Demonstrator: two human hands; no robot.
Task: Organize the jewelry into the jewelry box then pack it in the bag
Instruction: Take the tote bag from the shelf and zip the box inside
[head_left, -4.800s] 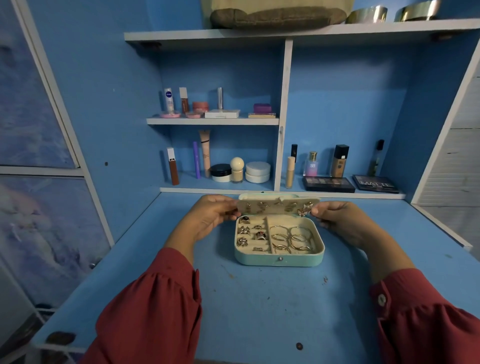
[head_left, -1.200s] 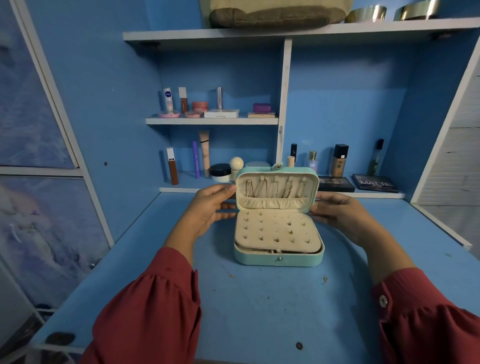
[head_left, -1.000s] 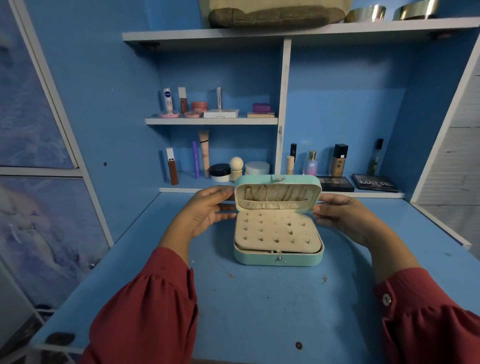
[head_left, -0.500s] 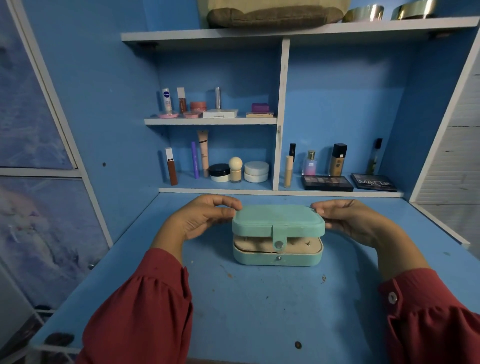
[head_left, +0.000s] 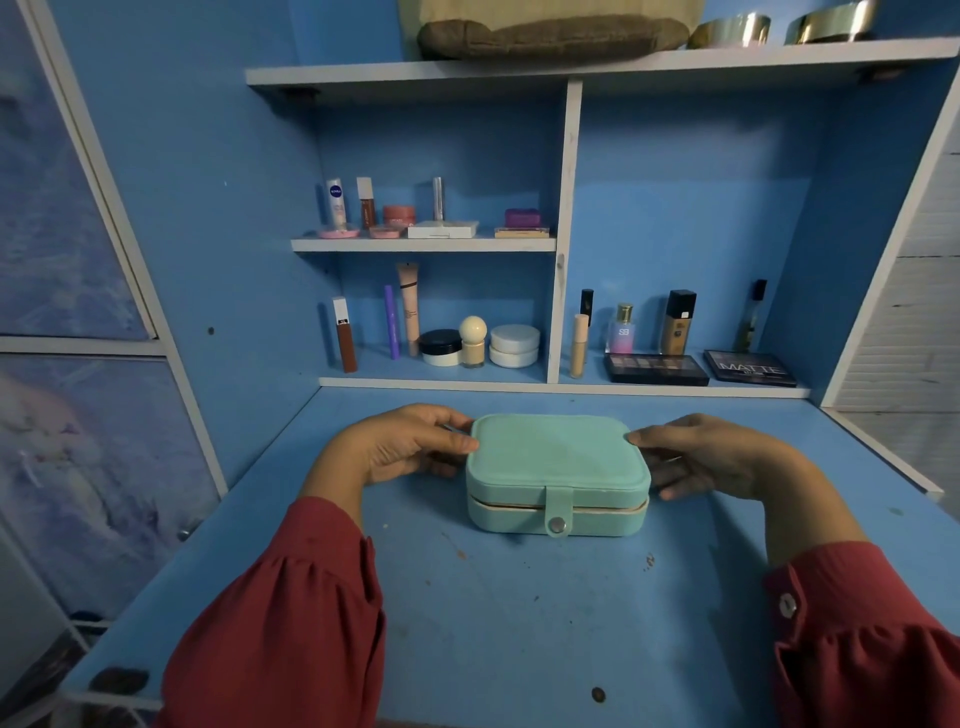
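Note:
A mint-green jewelry box (head_left: 557, 457) lies on the blue desk (head_left: 509, 618) with its lid down and its snap tab (head_left: 558, 512) hanging over the front. The jewelry inside is hidden. My left hand (head_left: 400, 446) holds the box's left side, thumb on the lid's corner. On the opposite side my right hand (head_left: 711, 456) grips the lid's edge. A tan fabric bag (head_left: 550, 26) rests on the top shelf, only its bottom part in view.
Cosmetics fill the shelves behind the desk: tubes and jars (head_left: 441, 340) at lower left, bottles and two dark palettes (head_left: 657, 368) at lower right, small items (head_left: 431, 218) on the middle shelf. Two metal bowls (head_left: 779, 27) sit beside the bag. A vertical divider (head_left: 563, 234) splits the shelves.
The earring panel was folded down over the rings and bangles, then both hands swung the lid down onto the box. The lid now rests on the base.

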